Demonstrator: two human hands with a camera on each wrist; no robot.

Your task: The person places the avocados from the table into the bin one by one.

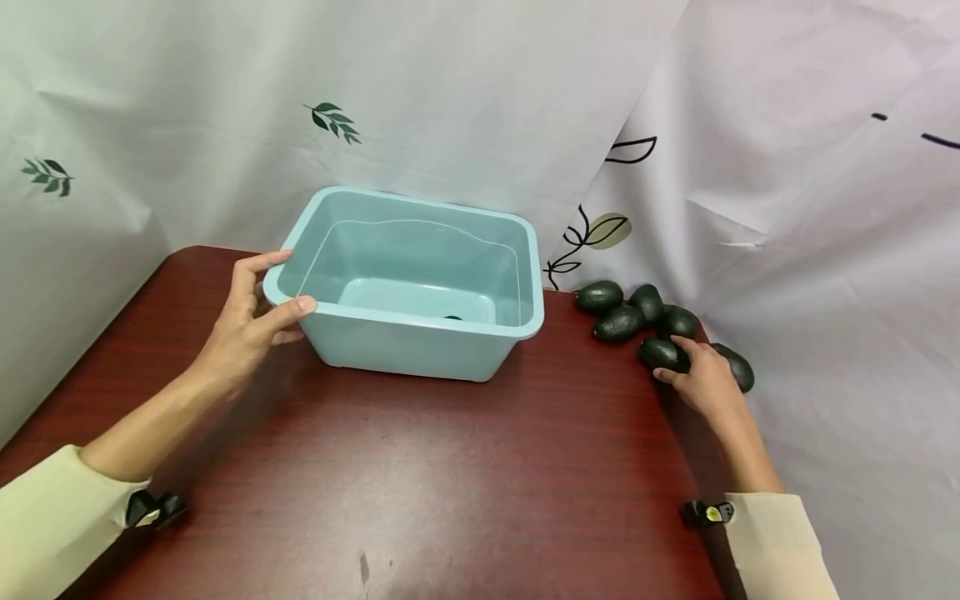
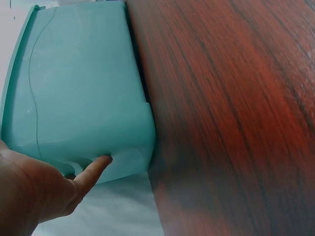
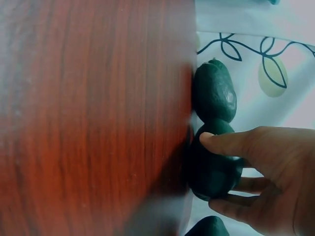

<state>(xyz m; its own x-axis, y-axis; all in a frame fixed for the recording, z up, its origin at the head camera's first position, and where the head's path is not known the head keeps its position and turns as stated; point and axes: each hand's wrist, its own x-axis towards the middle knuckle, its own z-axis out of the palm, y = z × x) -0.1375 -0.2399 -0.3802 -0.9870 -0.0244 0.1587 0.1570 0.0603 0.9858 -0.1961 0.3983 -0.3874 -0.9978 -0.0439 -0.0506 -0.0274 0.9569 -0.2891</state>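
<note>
A light blue plastic tub point(image 1: 405, 329) stands at the back of the table. My left hand point(image 1: 251, 321) grips its left front corner, thumb on the rim and fingers along the side; in the left wrist view the hand point(image 2: 44, 189) lies against the tub wall point(image 2: 88, 83). At the table's right edge, my right hand point(image 1: 705, 375) has its thumb and fingers around a dark green avocado point(image 1: 662, 355). The right wrist view shows the hand point(image 3: 266, 177) on that avocado point(image 3: 211, 169), with another avocado point(image 3: 215, 93) beyond it. A small dark thing point(image 1: 453, 317) shows inside the tub, mostly hidden by the front rim.
Several more avocados point(image 1: 618, 323) lie in a cluster behind the right hand, and one point(image 1: 735, 367) lies to its right. The red-brown wooden table point(image 1: 420, 475) stretches in front of the tub. A white patterned cloth point(image 1: 465, 100) hangs behind and at the sides.
</note>
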